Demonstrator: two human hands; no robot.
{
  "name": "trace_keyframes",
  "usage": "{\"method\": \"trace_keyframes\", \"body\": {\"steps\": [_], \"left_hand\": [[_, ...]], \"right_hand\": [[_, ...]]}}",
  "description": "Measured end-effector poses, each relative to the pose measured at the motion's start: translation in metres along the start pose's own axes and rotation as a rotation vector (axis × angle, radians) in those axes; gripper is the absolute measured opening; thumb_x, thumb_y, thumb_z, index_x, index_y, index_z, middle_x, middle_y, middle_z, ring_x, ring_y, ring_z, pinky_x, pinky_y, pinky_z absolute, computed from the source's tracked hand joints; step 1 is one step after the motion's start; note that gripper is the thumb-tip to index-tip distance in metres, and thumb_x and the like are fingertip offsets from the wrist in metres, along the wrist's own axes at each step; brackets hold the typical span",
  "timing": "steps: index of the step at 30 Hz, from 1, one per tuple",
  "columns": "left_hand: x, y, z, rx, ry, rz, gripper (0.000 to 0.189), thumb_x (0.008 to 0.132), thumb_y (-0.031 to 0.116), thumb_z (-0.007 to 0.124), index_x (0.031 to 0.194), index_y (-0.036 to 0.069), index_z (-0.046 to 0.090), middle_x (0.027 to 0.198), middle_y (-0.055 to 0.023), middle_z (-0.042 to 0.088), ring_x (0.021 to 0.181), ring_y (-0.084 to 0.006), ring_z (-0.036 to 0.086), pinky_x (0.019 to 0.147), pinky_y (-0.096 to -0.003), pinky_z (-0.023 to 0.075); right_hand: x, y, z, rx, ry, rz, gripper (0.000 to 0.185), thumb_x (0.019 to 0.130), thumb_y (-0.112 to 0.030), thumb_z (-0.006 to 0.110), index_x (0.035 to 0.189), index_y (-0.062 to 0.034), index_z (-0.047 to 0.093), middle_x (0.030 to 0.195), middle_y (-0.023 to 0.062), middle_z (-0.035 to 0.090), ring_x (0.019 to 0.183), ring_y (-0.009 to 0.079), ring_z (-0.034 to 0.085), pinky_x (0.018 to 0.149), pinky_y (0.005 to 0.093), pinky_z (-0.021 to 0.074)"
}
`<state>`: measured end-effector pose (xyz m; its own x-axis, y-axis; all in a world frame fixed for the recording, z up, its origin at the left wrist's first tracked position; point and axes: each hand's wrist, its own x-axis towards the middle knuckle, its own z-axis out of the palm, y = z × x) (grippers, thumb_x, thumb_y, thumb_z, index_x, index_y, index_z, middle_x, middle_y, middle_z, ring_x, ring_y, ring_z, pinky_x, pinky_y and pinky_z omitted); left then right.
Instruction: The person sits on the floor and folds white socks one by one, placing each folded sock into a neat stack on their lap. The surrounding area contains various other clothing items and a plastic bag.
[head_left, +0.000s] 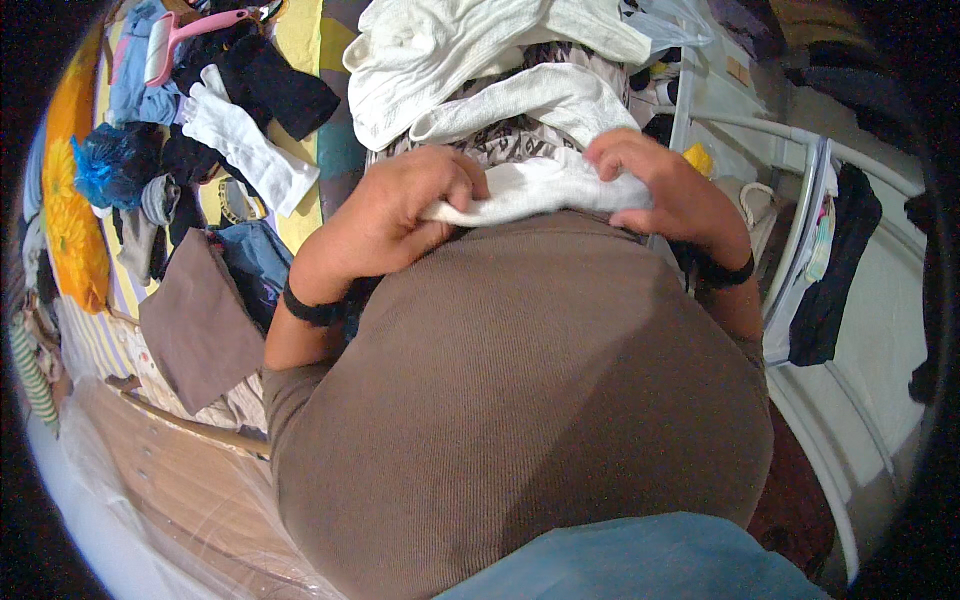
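A white knit cloth piece (525, 187), perhaps part of a garment, stretches sideways just in front of my brown ribbed shirt. Its left end is pinched in my left hand (424, 206). At its right end, my right hand (645, 180) rests with fingers curled around the cloth, thumb below it. Beyond lies a white knitted garment (442, 60) with one sleeve (525, 94) curving across towards me, on a dark-patterned fabric (495, 142). Both wrists wear a black band. The far edge of the held piece touches or overlaps the patterned fabric; which cannot be told.
To the left are a pink lint roller (161, 49), white toe socks (247, 150), black cloth (289, 86), a blue plastic bundle (109, 165) and a folded brown cloth (202, 322). A metal rack (799, 135) with hanging black cloth (836, 262) stands at the right.
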<state>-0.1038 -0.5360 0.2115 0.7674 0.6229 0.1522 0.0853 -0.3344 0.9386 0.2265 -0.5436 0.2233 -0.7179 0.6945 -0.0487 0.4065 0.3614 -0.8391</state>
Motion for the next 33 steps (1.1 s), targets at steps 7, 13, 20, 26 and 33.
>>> {"method": "trace_keyframes", "body": {"steps": [7, 13, 20, 26, 33], "left_hand": [[0.007, 0.011, -0.002, 0.211, -0.018, 0.086, 0.026, 0.063, -0.002, 0.064, 0.08, 0.006, 0.047, 0.096, -0.0082, 0.061, 0.089, -0.0303, 0.057, 0.077, -0.0388, 0.0458], [0.007, 0.012, 0.001, 0.802, 0.045, 0.228, 0.013, 0.074, 0.013, 0.057, 0.082, 0.005, 0.052, 0.104, -0.0081, 0.062, 0.095, -0.0261, 0.058, 0.082, -0.0384, 0.0445], [0.002, 0.003, -0.011, 0.289, 0.047, 0.098, 0.028, 0.073, 0.006, 0.065, 0.1, 0.004, 0.061, 0.106, -0.0115, 0.063, 0.104, -0.029, 0.057, 0.088, -0.0385, 0.0435], [0.009, -0.024, 0.004, 0.551, 0.309, -0.229, 0.033, 0.075, 0.008, 0.069, 0.106, 0.002, 0.061, 0.1, -0.0161, 0.06, 0.097, -0.0349, 0.056, 0.081, -0.0407, 0.0465], [0.006, -0.031, 0.003, 0.52, 0.194, -0.182, 0.03, 0.068, 0.002, 0.068, 0.097, 0.001, 0.06, 0.1, -0.0168, 0.059, 0.096, -0.036, 0.055, 0.081, -0.0411, 0.0462]], "right_hand": [[-0.015, -0.011, 0.004, -0.071, 0.065, 0.24, 0.031, 0.068, -0.006, 0.065, 0.099, -0.0056, 0.06, 0.085, 0.0115, 0.058, 0.079, 0.0304, 0.059, 0.073, 0.0369, 0.0482], [-0.02, -0.013, -0.004, -0.44, 0.323, -0.004, 0.024, 0.068, -0.001, 0.064, 0.092, -0.0063, 0.063, 0.083, 0.0121, 0.057, 0.081, 0.0323, 0.06, 0.072, 0.0378, 0.0492], [-0.006, 0.014, -0.007, -0.099, 0.209, 0.293, 0.024, 0.077, -0.011, 0.069, 0.095, 0.0011, 0.061, 0.094, 0.0154, 0.06, 0.087, 0.0322, 0.058, 0.079, 0.037, 0.0469], [0.051, 0.06, 0.01, -0.447, 0.348, 0.151, 0.028, 0.08, -0.021, 0.068, 0.1, -0.0012, 0.062, 0.098, 0.0166, 0.06, 0.1, 0.034, 0.055, 0.087, 0.0415, 0.0437], [0.039, 0.044, -0.002, 0.388, 0.309, 0.186, 0.017, 0.076, 0.001, 0.068, 0.087, -0.0061, 0.056, 0.091, -0.0004, 0.059, 0.089, 0.0092, 0.054, 0.079, 0.0239, 0.0442]]}}
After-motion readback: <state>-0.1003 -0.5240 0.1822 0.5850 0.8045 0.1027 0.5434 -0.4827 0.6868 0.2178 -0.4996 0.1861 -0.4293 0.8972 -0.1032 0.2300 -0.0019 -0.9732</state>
